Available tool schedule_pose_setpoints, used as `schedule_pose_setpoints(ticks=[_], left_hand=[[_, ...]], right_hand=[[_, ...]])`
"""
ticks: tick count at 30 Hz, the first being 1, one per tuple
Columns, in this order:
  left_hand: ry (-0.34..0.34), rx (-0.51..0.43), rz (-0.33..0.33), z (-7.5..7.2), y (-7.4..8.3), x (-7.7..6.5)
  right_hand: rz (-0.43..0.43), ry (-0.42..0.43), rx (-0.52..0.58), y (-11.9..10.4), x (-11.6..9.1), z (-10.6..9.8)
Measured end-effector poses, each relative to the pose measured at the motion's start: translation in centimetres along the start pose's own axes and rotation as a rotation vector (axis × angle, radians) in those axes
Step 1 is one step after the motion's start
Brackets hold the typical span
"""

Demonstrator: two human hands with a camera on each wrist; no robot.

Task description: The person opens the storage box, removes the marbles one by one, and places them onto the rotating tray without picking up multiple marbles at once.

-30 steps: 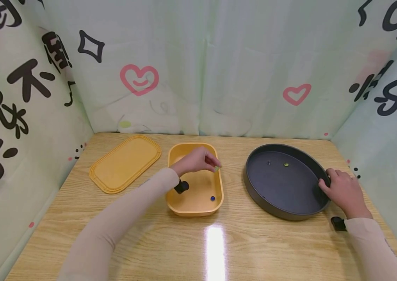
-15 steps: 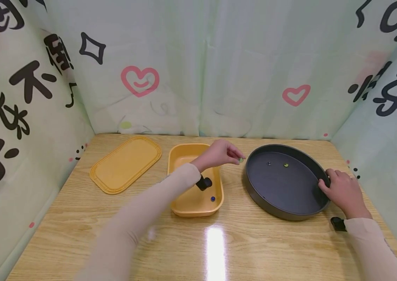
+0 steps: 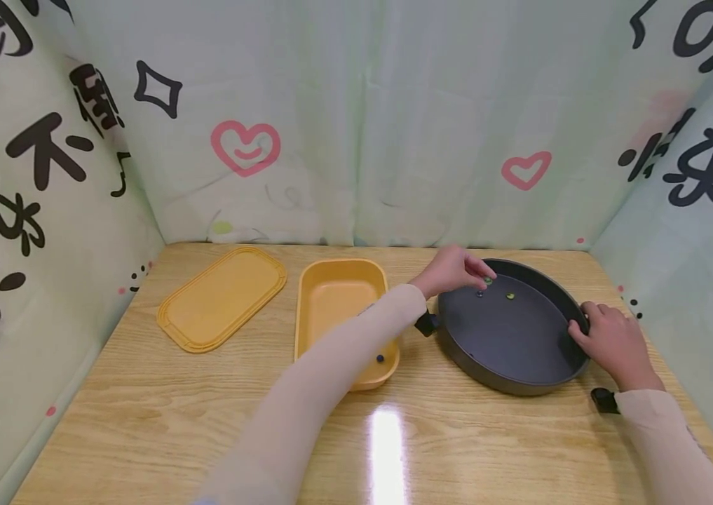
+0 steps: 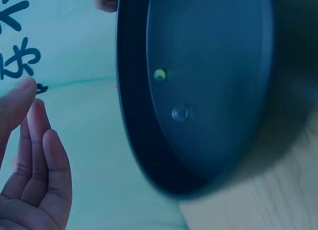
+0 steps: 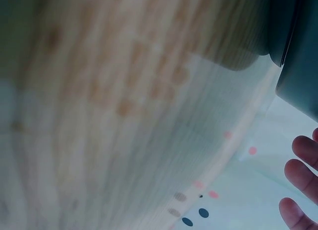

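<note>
My left hand (image 3: 455, 270) pinches a small green marble (image 3: 488, 280) over the near-left part of a round dark grey pan (image 3: 520, 344). In the left wrist view the pinched marble cannot be made out beside my fingers (image 4: 57, 155). On the pan's floor lie a clear marble (image 4: 180, 113) and a yellow-green marble (image 4: 159, 74). My right hand (image 3: 618, 344) grips the pan's right rim, thumb over the edge. A dark blue marble (image 3: 380, 358) lies in a yellow-orange rectangular box (image 3: 337, 287), partly hidden by my left sleeve.
A yellow-orange lid (image 3: 223, 298) lies flat on the wooden table (image 3: 160, 421) left of the box. White curtains (image 3: 438, 140) with black characters and pink hearts close off the back and both sides.
My left hand has travelled right from above the box to above the pan, carrying the green marble. My right hand stays at the pan's rim.
</note>
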State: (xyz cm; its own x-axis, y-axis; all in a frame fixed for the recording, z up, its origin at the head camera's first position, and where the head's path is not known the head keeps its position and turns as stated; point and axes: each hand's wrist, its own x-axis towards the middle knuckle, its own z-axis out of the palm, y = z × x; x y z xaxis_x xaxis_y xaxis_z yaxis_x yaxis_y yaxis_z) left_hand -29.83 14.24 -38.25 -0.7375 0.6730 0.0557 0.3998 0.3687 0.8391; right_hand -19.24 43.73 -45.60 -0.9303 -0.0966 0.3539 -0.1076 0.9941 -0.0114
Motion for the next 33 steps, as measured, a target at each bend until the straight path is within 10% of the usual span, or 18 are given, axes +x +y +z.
schedule_pose_setpoints(ticks=[19, 33], left_hand=[[0.082, 0.073, -0.154, 7.2, 0.0, 3.7], [-0.066, 0.248, -0.224, 8.6, -0.7, 4.1]], right_hand=[[-0.009, 0.024, 0.007, 0.3, 0.0, 0.3], [0.001, 0.034, 0.015, 0.2, -0.1, 0.3]])
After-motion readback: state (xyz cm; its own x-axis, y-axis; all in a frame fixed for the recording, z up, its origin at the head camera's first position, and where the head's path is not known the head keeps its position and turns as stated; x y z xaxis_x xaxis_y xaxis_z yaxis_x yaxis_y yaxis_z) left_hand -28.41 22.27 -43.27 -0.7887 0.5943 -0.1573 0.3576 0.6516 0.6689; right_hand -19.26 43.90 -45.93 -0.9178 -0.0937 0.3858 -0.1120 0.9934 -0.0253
